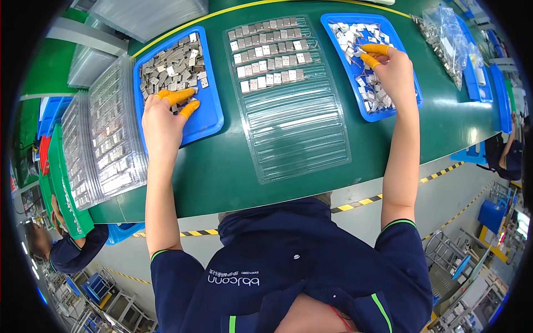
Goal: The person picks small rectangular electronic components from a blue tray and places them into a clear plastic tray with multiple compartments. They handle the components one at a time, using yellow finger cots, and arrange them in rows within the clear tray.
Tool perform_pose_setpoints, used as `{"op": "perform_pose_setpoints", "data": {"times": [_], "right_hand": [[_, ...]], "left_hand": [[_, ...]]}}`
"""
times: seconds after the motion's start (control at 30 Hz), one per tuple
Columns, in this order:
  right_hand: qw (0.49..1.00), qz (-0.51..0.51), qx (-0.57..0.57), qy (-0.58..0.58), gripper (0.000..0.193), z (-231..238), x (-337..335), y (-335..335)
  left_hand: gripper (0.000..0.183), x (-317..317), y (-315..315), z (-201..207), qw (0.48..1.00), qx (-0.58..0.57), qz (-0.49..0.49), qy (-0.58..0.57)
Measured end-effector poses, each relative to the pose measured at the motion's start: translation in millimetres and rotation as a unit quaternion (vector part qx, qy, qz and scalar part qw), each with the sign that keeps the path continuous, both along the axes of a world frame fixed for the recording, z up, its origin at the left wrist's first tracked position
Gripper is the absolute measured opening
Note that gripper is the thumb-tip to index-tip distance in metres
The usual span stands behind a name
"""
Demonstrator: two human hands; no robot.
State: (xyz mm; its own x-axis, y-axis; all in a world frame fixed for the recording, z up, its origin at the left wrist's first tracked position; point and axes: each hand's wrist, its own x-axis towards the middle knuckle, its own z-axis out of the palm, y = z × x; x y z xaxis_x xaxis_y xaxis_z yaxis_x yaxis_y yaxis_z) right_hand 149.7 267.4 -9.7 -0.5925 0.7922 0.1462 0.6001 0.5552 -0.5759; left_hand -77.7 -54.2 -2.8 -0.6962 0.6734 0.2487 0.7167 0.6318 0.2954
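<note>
My left hand (164, 126) reaches into the near part of a blue tray (214, 119) at the left. Its yellow-orange finger cots rest on a heap of silver metal USB plug shells (166, 69), thumb and fingertips apart. My right hand (395, 75) is over a second blue tray (328, 21), full of small white plug pieces (377, 100). Thumb and forefinger there come together at a small white plug piece (358, 53). Between the trays lies a clear plastic blister tray (294, 133). Several rows of USB plugs (272, 54) fill its far half; bare slots show in the near half.
Stacked clear blister trays (105, 133) with parts stand left of my left arm. A clear bag (444, 39) of metal pieces lies at the far right of the green table (222, 188), near more blue bins (474, 72). Another person (78, 250) sits beyond the left edge.
</note>
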Motion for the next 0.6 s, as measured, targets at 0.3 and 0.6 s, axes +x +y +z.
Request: {"op": "perform_pose_setpoints", "data": {"times": [0.3,0.6], "right_hand": [[0.994,0.048,-0.026,0.091,0.028,-0.5,4.2,5.8],[0.96,0.021,-0.144,0.239,0.025,1.5,-1.2,4.7]], "left_hand": [[0.027,9.0,-7.3,-3.6,0.997,0.025,-0.062,-0.028],[0.02,-4.6,-11.0,-0.6,0.98,0.021,-0.166,0.105]]}}
